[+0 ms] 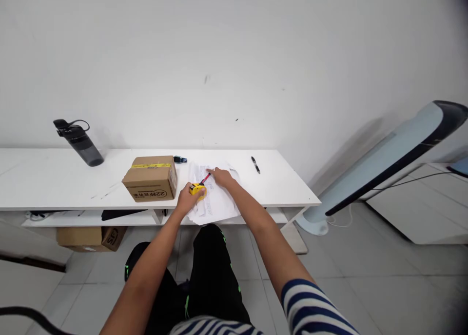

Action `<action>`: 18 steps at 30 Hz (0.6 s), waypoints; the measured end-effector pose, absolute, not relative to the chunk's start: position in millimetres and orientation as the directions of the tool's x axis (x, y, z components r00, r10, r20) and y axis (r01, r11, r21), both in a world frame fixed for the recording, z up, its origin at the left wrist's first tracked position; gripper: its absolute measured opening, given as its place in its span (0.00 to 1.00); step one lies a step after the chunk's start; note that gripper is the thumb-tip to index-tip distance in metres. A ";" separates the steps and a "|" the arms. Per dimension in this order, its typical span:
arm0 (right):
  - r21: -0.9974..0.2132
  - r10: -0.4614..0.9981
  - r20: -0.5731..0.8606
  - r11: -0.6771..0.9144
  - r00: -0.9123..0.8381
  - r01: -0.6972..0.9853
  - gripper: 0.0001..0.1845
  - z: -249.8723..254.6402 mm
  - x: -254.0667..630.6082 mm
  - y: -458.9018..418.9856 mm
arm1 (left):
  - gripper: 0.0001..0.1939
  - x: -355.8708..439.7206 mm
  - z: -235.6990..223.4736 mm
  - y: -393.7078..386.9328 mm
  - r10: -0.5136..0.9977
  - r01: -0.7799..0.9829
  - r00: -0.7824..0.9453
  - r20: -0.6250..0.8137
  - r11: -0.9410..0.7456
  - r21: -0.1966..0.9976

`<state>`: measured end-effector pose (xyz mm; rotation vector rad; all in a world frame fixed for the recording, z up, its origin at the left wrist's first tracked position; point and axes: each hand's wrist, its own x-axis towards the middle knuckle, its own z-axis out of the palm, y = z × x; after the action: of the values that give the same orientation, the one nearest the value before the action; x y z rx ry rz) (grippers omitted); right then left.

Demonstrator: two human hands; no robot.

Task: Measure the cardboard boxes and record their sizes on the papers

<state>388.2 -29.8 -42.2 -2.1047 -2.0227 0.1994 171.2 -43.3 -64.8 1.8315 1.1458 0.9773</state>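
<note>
Tape measure (198, 190): compact, rounded yellow case with black parts, over thin, creased printed papers (223, 203) that overhang the front edge of the white, smooth surface (288, 181). Left hand (186, 199) curled firmly round the case; right hand (222, 177) mostly closed, fingertips at the far end of a narrow red strip (206, 178), pinch cannot be told. Print on papers illegible. Left of these, cardboard box (151, 181), yellow-banded, "22" legible; lower carton (87, 238) marked "SF".

Left hand (185, 199) curled, right hand (221, 177) farther forward — pinching, palm down
</note>
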 end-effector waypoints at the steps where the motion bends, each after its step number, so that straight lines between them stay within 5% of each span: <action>1: -0.248 0.998 0.057 -0.013 0.028 0.969 0.21 -45.7 387.1 -26.5 | 0.21 171.5 -68.3 -42.7 0.935 0.353 0.295 0.194 -0.296 0.888; 7: -0.287 0.985 0.160 -0.012 0.061 0.958 0.17 -61.1 392.5 -35.1 | 0.22 167.2 -79.8 -41.0 0.929 0.295 0.325 0.176 -0.277 0.914; 13: -0.827 0.890 0.338 0.125 0.306 0.549 0.19 -80.8 378.3 -67.2 | 0.22 165.9 -85.6 -32.5 0.924 0.222 0.356 0.140 -0.229 0.948; 18: -0.930 0.935 0.202 0.091 0.290 0.355 0.24 -87.6 364.5 -73.2 | 0.22 165.9 -89.4 -30.6 0.913 0.201 0.384 0.137 -0.227 0.953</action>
<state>364.5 -73.2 -87.6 -1.4712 -1.2623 0.6714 165.9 -30.6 -89.4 1.6802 0.9953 0.9271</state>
